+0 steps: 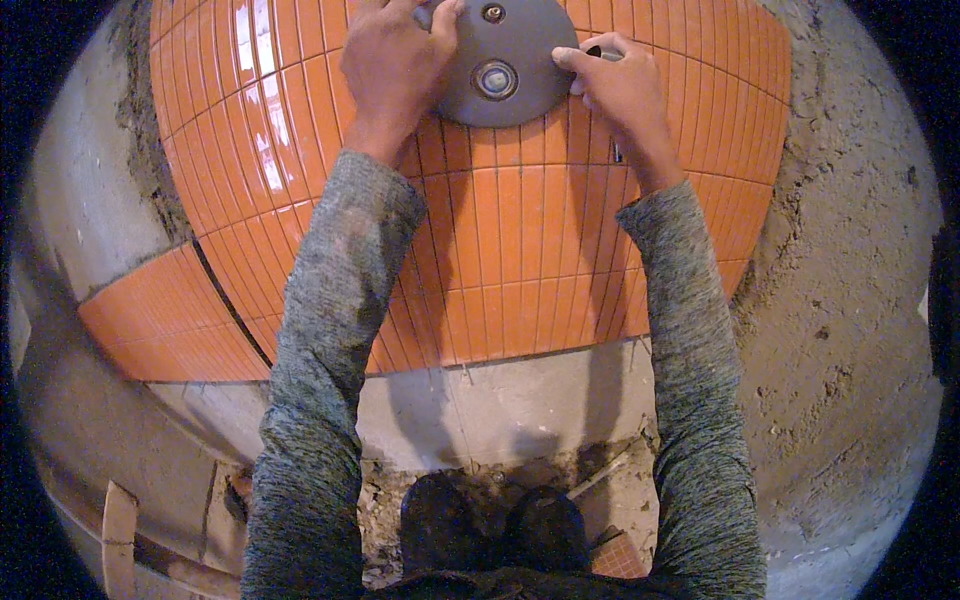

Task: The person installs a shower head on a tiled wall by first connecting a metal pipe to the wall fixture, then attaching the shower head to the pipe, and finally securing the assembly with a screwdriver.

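Observation:
A grey round plate (527, 50) lies against the orange tiled wall (520, 220) at the top of the head view. A round fitting with a pale, glassy centre (494, 80) sits in its lower part, and a small brass-coloured fitting (493, 13) shows above that. My left hand (398, 65) is closed at the plate's left edge, its fingertips partly cut off by the picture's top. On the right side, my right hand (625, 85) pinches the rim with the thumb on the grey face. A small dark and grey part (597, 52) shows between its fingers.
Bare concrete (500, 400) runs below the tiles, with rough grey plaster (850, 250) to the right. My dark shoes (440, 520) stand on rubble-strewn ground. A wooden strip (119, 540) is at lower left; a broken tile piece (618, 555) lies near my right shoe.

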Tool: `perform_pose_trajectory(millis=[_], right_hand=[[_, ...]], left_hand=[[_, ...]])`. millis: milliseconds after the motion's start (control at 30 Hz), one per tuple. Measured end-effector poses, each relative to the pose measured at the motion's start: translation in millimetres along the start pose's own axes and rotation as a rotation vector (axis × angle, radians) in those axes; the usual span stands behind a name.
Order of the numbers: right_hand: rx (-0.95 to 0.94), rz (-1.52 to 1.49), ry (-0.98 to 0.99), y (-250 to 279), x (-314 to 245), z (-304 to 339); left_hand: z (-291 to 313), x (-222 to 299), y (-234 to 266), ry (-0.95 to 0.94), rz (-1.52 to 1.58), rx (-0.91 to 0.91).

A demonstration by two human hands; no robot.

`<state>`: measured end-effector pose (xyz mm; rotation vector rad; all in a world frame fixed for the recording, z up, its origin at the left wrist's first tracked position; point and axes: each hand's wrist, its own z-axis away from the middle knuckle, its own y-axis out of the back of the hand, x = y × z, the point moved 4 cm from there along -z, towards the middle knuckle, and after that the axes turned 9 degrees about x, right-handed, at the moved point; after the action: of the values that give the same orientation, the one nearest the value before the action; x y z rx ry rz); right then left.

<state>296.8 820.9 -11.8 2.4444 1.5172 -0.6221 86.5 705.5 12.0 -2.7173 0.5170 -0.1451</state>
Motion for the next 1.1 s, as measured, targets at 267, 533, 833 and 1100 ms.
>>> perform_pose_trajectory(millis=[267,533,833,1100], right_hand=[[-0.027,0.013,0.036,1,-7,2],[0.058,0.066,-0.005,7,-18,22],[0.157,0.093,0.088,5,-20,31],[0.023,0.015,0.008,6,-10,23]], left_hand=[[8,4,-4,-0.100,-0.054,0.040],[18,9,-8,-0.389,-0.056,0.185],[17,15,-7,-0.417,0.007,0.180],[21,13,-6,-0.451,-0.025,0.147]])
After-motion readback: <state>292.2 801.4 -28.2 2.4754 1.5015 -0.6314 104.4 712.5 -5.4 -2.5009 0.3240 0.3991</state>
